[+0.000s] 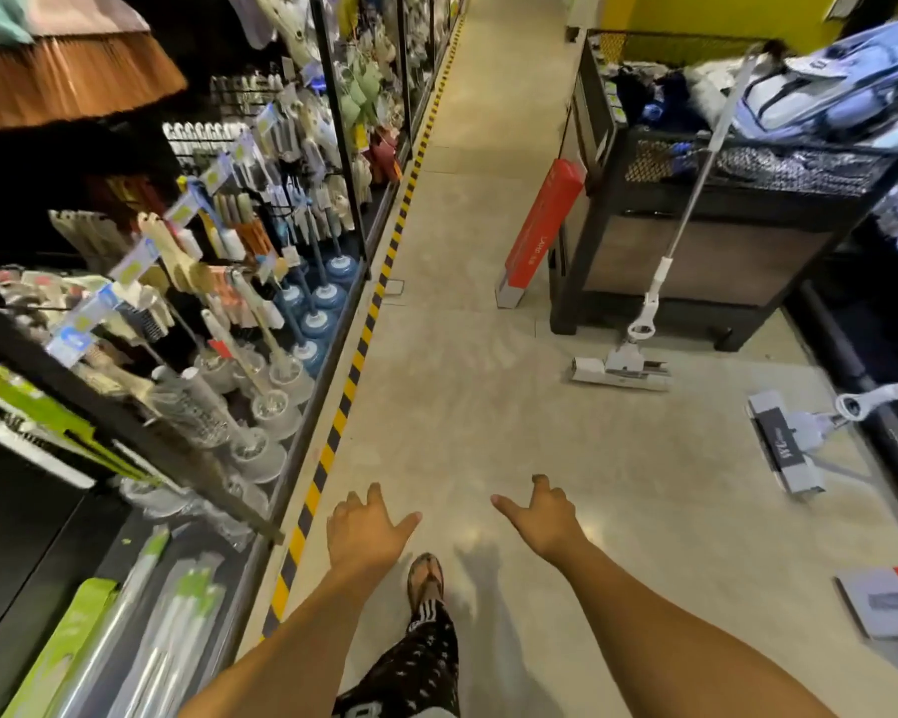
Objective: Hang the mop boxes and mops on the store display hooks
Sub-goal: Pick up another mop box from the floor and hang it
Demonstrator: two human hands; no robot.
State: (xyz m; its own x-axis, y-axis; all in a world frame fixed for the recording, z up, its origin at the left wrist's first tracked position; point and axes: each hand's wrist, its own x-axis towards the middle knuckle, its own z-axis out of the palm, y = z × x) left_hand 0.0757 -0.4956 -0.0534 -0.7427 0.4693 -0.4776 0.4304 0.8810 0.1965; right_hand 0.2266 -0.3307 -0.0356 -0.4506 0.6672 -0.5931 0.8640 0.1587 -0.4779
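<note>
A tall red and white mop box [540, 233] leans upright against a black display stand [706, 251] across the aisle. A white flat mop [626, 362] stands on the floor, its handle leaning on that stand. A second flat mop [786, 443] lies on the floor at the right. Another red and grey box [887, 598] lies flat at the right edge. My left hand [359, 531] and my right hand [540, 515] are held out low over the floor, fingers loose, holding nothing. The display hooks [219, 132] are on the left shelving.
The left shelving holds brushes, blue plungers [322, 298] and toilet brush sets, with green mop packs [73, 640] at the bottom. A yellow and black stripe [353, 370] edges its base. Bags and goods fill the black stand. My sandalled foot [426, 577] is on the aisle floor.
</note>
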